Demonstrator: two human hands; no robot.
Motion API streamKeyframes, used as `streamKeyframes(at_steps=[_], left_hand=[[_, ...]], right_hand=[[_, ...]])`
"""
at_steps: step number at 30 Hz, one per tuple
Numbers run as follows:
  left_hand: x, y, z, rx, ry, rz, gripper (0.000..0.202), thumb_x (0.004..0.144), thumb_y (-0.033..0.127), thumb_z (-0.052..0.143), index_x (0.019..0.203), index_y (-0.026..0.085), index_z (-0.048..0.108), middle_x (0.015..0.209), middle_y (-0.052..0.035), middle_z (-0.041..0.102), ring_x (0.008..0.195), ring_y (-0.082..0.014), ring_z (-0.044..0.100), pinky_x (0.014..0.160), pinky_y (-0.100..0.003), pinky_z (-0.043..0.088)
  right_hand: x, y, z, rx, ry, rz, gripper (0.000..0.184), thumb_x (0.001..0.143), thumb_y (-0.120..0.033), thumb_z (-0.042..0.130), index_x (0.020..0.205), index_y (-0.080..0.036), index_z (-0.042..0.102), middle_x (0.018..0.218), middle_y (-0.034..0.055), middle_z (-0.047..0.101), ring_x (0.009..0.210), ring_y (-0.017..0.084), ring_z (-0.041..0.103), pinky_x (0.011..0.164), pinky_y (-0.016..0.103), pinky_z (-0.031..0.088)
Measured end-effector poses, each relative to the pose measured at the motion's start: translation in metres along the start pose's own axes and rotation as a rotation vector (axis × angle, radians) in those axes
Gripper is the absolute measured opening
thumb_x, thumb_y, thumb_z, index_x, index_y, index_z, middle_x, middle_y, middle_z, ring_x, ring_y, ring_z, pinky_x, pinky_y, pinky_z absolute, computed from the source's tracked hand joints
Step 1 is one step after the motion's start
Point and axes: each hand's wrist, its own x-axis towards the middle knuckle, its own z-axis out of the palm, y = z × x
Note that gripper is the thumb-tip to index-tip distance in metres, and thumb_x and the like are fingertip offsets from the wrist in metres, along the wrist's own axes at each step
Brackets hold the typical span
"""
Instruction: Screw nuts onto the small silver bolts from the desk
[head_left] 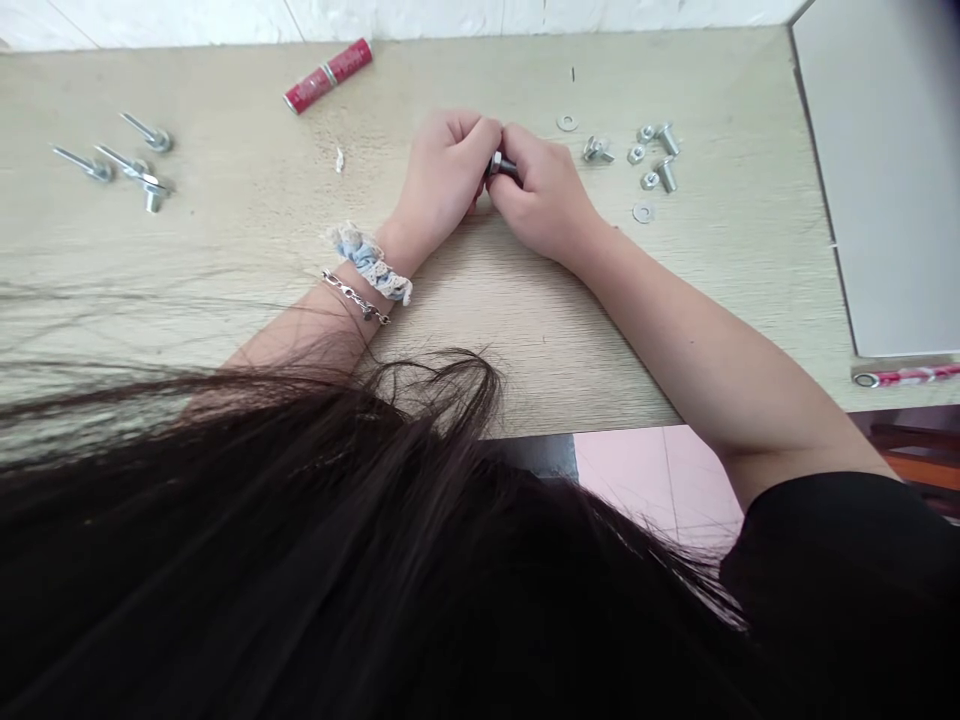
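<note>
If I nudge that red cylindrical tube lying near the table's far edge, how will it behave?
The red cylindrical tube lies on its side on the smooth wooden table, so it would probably roll. It looks small and rigid, likely light. Its smooth-looking surface may be slippery.

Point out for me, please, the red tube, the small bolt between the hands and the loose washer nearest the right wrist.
red tube [328, 75]: head view, on its silver middle band.
small bolt [501, 166]: head view, on its exposed metal end.
loose washer [637, 212]: head view, on its left rim.
</note>
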Motion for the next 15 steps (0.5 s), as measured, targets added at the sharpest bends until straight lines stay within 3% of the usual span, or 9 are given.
streamKeyframes(at_steps=[15], left_hand=[[-0.0058, 0.0083, -0.0027, -0.041, -0.050, -0.061, 0.043, 0.088, 0.012, 0.052, 0.048, 0.018, 0.038, 0.039, 0.0084, 0.034, 0.033, -0.0022, 0.032, 0.035, -0.020, 0.017]], right_hand=[[0.0012, 0.0033, 0.0030, 0.066, 0.026, -0.027, 0.015, 0.080, -0.015, 0.045, 0.074, -0.028, 0.040, 0.085, 0.0015, 0.069, 0.084, 0.022, 0.063, 0.081, 0.035, 0.047]])
